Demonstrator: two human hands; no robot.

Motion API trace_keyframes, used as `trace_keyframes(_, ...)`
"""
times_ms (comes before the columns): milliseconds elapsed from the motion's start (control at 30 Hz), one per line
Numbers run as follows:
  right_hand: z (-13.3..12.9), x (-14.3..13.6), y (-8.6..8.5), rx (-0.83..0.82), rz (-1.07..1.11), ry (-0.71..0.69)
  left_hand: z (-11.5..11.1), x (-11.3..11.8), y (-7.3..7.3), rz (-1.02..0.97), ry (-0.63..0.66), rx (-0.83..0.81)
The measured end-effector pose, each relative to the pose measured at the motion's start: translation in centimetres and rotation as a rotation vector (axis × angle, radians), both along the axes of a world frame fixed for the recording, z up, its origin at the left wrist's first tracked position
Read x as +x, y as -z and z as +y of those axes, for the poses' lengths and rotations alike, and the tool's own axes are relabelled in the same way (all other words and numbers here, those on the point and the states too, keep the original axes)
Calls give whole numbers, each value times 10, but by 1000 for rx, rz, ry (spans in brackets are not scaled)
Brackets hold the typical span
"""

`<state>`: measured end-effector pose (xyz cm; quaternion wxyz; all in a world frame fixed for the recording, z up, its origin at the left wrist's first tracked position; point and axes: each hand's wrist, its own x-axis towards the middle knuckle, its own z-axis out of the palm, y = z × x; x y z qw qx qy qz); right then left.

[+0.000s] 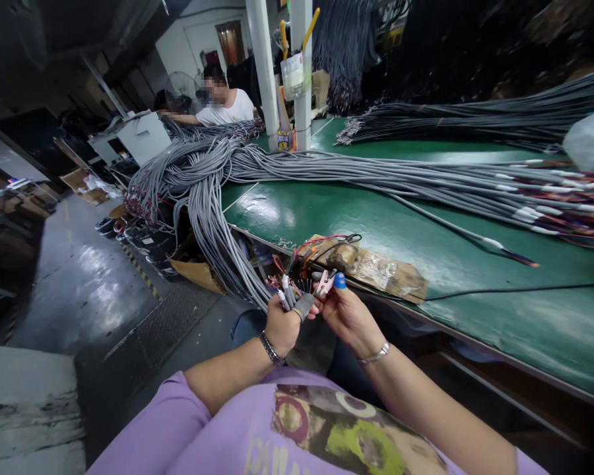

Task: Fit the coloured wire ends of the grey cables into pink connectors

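My left hand is closed around the ends of several grey cables, and a grey cover wraps its thumb. White sleeves and thin coloured wires stick out past its fingers. My right hand, with a blue cover on the thumb tip, is pinched on a small pale pink piece shaped like a clip. It is beside the wire ends, close to my left fingers. Whether a wire sits in the pale piece is too small to tell. The cables run from my left hand up over the bench edge.
A taped cardboard strip lies along the edge of the green bench, with red and black leads by it. A long grey cable bundle crosses the bench. Yellow-handled tools hang on a white post. Across the bench a person sits.
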<state>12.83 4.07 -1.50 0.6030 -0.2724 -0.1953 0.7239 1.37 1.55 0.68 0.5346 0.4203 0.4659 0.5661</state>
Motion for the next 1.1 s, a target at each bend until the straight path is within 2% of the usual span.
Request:
trace_keyframes(333,0,-2,-3,-64,26,78,-4,-7,10,74,61,17)
trace_keyframes(633,-2,-3,-9,-102,47,82,-5,-9,9,94,89,34)
trace_keyframes(933,-6,10,5,-69,45,-117,-7,-14,13,26,74,71)
trace_keyframes(1100,-26,11,5,77,-134,-280,-11,-20,17,49,113,85)
